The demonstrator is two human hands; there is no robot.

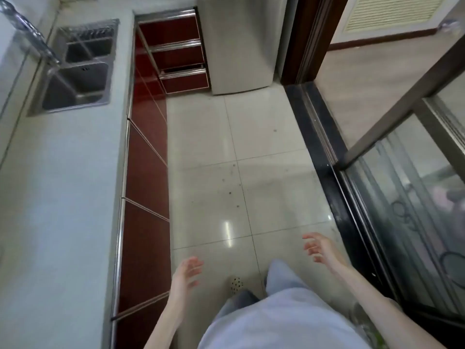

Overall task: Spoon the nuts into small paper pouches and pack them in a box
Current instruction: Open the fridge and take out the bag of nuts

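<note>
Head view only. Person is standing in a narrow kitchen, looking down w/ both arms reaching fwd over the floor. Left hand (186, 272) is hanging in the air just beside the red cabinet fronts (148, 172), fingers loosely spread and slightly bent, gripping nothing. Right hand (317, 248) is hovering farther fwd, near the dark door track (324, 157), fingers splayed and relaxed, also gripping nothing. Hands are well apart, neither touching any surface. Light trousers (281, 321) are filling the bottom centre; a spotted slipper (236, 284) is showing on the floor tiles (251, 137) between the left hand and the fwd leg. Pale countertop (63, 197) is running along the left side, above the cabinet fronts. A steel double sink (78, 81) is sitting in the countertop toward the far end, w/ a tap (27, 31) arching over it from the upper left. A silver appliance (239, 46), prob. a fridge, is standing at the far end of the floor, beside red drawers (181, 59). Sliding glass door (407, 197) is running along the right side, frame dark. Task items: nuts, paper pouches, spoon, box are not showing anywhere in this view, so cannot tell where they are. Frame is slightly blurred.
</note>
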